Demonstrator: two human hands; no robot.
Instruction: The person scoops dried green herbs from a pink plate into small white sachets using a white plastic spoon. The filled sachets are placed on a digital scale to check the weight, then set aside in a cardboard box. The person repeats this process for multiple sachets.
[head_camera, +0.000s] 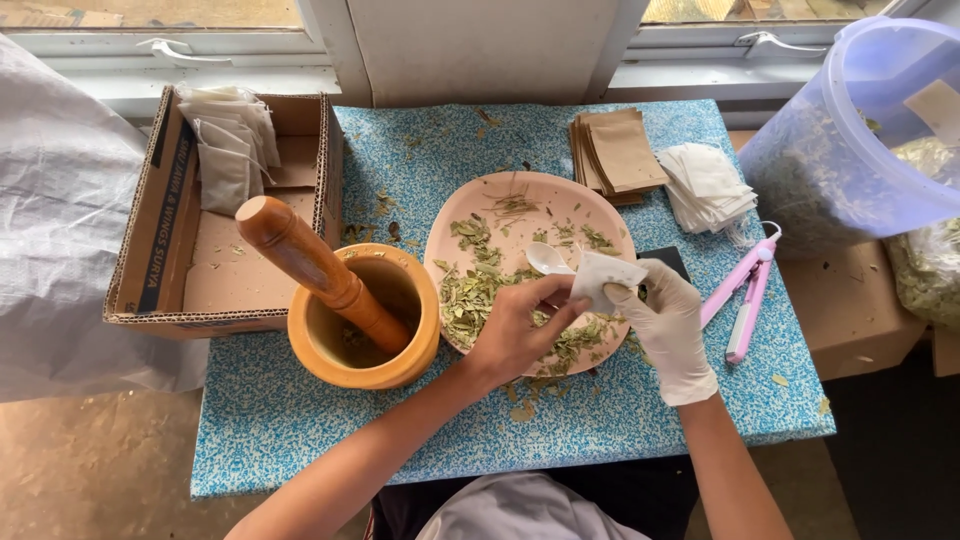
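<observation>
My left hand (515, 330) is bare and grips a small white spoon (546, 257) over a pink plate (590, 200) of dried green leaves (475, 290). My right hand (670, 325), in a white glove, pinches a small white filter bag (605, 277) just beside the spoon. Both hands hover above the plate's near right part.
A wooden mortar (365, 345) with a pestle (310, 265) stands left of the plate. A cardboard box (165, 225) with filled bags sits at far left. Brown envelopes (620, 150), empty white bags (710, 185), a pink sealer (745, 290) and a clear tub of leaves (850, 140) lie right.
</observation>
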